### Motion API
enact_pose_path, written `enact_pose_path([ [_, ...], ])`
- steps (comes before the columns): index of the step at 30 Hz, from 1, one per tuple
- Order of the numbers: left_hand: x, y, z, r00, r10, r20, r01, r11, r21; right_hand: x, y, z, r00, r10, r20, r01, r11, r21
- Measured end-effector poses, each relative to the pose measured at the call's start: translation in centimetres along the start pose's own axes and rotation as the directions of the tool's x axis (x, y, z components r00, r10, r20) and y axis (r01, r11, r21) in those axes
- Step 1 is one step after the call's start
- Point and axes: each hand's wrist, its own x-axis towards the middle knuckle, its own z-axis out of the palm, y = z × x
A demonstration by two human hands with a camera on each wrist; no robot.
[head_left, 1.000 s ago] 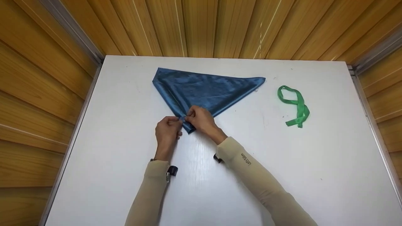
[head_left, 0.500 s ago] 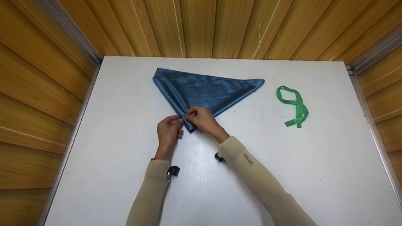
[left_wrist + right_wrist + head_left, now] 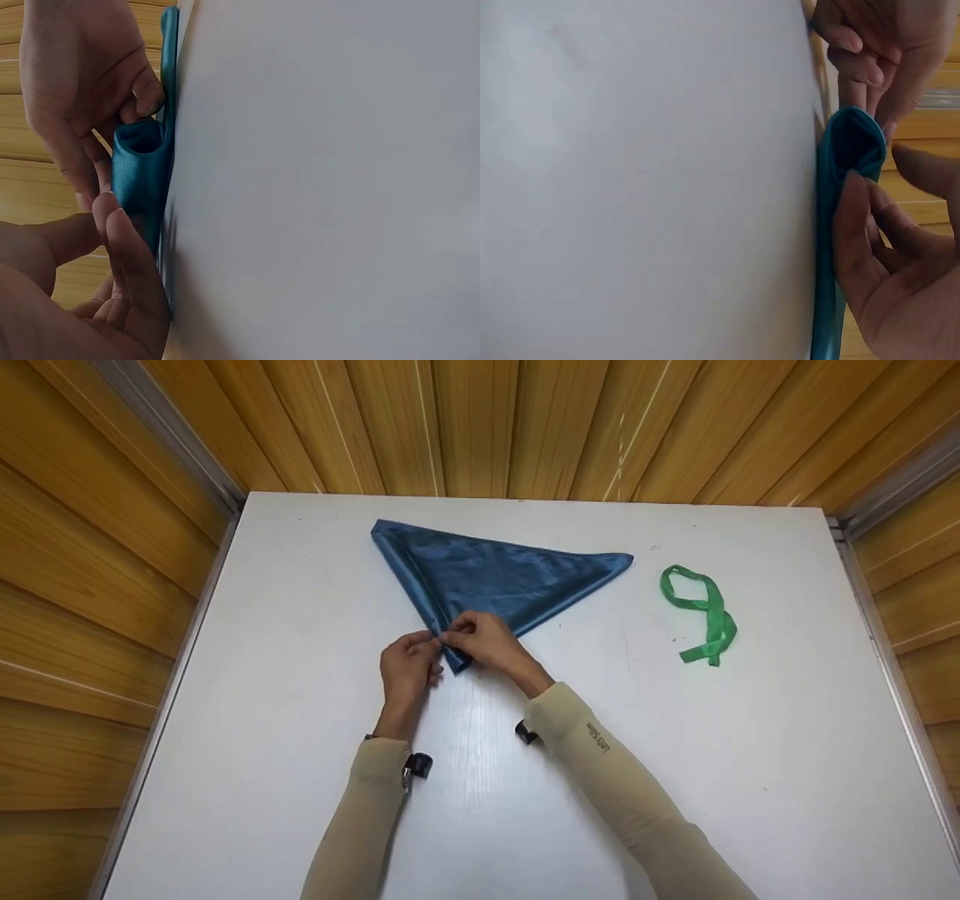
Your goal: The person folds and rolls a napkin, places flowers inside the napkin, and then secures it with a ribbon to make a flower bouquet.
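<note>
A shiny blue satin cloth (image 3: 502,574) lies folded in a rough triangle on the table, with its left edge turned into a narrow roll. Near the corner closest to me, my left hand (image 3: 409,666) pinches the roll from its left side. My right hand (image 3: 489,645) grips the same roll from the right, its fingertips almost meeting the left ones. In the left wrist view the rolled end (image 3: 136,176) shows as a hollow tube facing the camera. The right wrist view also shows this open tube end (image 3: 853,142) between the hands, some fingers hidden behind it.
To the right of the cloth a green ribbon (image 3: 716,619) lies in a loose loop with crossed ends. The white table (image 3: 247,720) is bordered by wood-patterned panels (image 3: 480,427) at the back and both sides.
The left edge of the cloth has been rolled slightly further inward, narrowing its upper left corner. Both hands have shifted a little to the right along with the roll; the ribbon stays put.
</note>
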Motion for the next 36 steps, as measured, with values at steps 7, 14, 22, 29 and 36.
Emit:
enact_pose_path([
  [7,0.1,0.0,0.3,1.0,-0.006,0.013,0.006,1.0,0.015,0.3,0.0,-0.7,0.999,0.05,-0.006,-0.05,0.998,0.039],
  [14,0.0,0.3,0.9,0.999,-0.016,0.031,0.012,0.992,0.123,0.2,0.1,-1.1,0.997,-0.006,-0.074,-0.004,0.991,-0.132],
  [22,0.2,0.0,1.4,0.999,0.028,0.025,-0.028,1.0,-0.004,0.0,0.1,-1.2,1.0,0.029,-0.002,-0.029,0.999,0.034],
  [29,0.2,0.1,1.4,0.999,0.027,0.026,-0.03,0.992,0.126,-0.1,0.2,-1.1,0.995,0.041,-0.086,-0.046,0.997,-0.062],
  [36,0.3,0.2,1.6,0.999,0.017,0.04,-0.022,0.993,0.114,-0.1,0.3,-1.2,0.994,0.018,-0.105,-0.028,0.995,-0.092],
])
